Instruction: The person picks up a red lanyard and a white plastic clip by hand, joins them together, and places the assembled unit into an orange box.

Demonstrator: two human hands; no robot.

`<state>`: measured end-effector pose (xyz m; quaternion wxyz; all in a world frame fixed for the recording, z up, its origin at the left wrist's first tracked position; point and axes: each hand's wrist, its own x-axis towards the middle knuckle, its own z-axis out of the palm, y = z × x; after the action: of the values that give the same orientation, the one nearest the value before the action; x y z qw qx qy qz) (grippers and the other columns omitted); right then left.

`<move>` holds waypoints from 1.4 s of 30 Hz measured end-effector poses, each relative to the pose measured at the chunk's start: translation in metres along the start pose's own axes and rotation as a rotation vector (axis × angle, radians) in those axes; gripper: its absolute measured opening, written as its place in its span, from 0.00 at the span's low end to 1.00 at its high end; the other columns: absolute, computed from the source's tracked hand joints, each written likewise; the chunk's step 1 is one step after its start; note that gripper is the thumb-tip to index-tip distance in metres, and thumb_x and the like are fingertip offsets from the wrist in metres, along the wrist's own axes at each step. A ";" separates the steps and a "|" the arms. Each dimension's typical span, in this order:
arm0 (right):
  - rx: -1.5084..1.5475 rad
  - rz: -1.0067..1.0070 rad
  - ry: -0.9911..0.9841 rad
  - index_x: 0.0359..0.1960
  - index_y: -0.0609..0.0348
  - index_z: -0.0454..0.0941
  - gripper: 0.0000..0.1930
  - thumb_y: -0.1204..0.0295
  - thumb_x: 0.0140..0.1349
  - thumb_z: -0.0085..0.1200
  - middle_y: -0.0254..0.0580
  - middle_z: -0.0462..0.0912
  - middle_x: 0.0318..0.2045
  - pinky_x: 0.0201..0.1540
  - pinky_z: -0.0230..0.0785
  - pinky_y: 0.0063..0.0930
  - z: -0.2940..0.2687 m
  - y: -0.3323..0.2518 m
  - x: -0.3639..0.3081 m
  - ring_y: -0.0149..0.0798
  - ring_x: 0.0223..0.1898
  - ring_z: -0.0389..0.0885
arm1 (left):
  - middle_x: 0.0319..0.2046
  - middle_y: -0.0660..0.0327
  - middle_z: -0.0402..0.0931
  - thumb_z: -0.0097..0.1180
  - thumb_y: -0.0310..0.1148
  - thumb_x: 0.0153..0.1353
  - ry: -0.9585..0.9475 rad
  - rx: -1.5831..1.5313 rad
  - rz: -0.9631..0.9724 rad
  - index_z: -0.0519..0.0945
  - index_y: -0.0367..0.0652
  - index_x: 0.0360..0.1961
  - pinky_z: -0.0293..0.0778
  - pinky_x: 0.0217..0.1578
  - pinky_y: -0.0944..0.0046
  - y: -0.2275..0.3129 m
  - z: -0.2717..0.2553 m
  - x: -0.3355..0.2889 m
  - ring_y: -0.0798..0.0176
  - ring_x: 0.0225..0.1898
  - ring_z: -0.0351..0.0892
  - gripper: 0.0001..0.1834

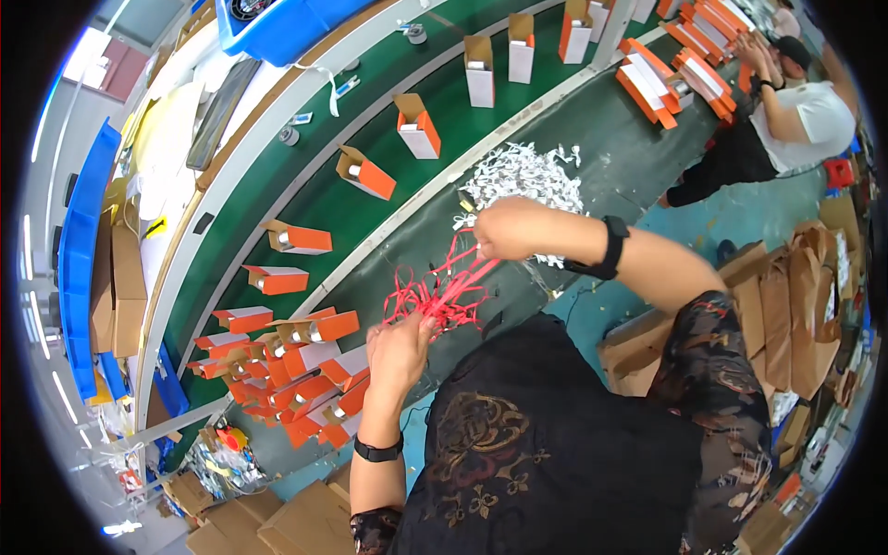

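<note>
A tangle of thin red ribbons (435, 303) lies on the dark green bench top in front of me. My right hand (511, 228) is closed on the upper ends of several ribbons, which stretch taut back to the tangle. At the tangle's near left side, my left hand (398, 350) has its thumb and fingers closed on the ribbons. Just beyond my right hand spreads a heap of small white cord-like pieces (523, 178). Left of my left hand, many open orange-and-white boxes (301, 370) are crowded together.
A green conveyor (324, 199) curves past the bench, carrying spaced-out upright orange-and-white boxes (419, 129). A person in a white top (803, 116) works at the far right beside more orange boxes (647, 81). Brown cartons (786, 314) stand to my right. A blue bin (277, 28) sits beyond the conveyor.
</note>
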<state>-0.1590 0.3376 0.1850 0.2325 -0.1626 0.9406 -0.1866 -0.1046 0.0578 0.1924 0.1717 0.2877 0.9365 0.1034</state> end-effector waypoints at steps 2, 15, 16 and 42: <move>0.500 -0.014 -0.062 0.27 0.58 0.83 0.09 0.65 0.54 0.61 0.49 0.84 0.26 0.37 0.73 0.44 0.064 0.061 0.040 0.52 0.33 0.83 | 0.25 0.44 0.77 0.44 0.46 0.70 -0.021 -0.283 -0.209 0.74 0.37 0.31 0.69 0.34 0.44 -0.006 0.010 -0.006 0.37 0.34 0.78 0.21; -0.067 0.224 0.207 0.51 0.47 0.78 0.19 0.71 0.55 0.59 0.47 0.75 0.46 0.47 0.74 0.45 0.180 0.094 0.170 0.53 0.48 0.79 | 0.27 0.43 0.78 0.49 0.45 0.68 -0.193 -0.290 -0.545 0.78 0.40 0.36 0.72 0.37 0.43 -0.003 0.019 -0.070 0.35 0.37 0.78 0.17; -0.068 0.291 0.257 0.49 0.47 0.79 0.17 0.71 0.55 0.58 0.46 0.75 0.45 0.47 0.74 0.45 0.186 0.096 0.173 0.53 0.48 0.78 | 0.27 0.43 0.78 0.49 0.45 0.68 -0.187 -0.289 -0.550 0.78 0.40 0.36 0.72 0.37 0.43 -0.002 0.015 -0.070 0.35 0.37 0.78 0.17; 0.898 -0.482 0.201 0.34 0.61 0.80 0.11 0.66 0.58 0.62 0.40 0.80 0.22 0.28 0.68 0.28 0.036 -0.132 -0.010 0.29 0.23 0.76 | 0.18 0.54 0.71 0.49 0.39 0.69 0.103 -0.577 -0.180 0.75 0.37 0.31 0.68 0.27 0.59 -0.013 -0.092 -0.063 0.57 0.22 0.71 0.15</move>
<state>-0.1036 0.2153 0.2152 0.1384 -0.2402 0.7212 -0.6348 -0.0971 0.0021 0.2896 0.2071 0.1371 0.8977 0.3639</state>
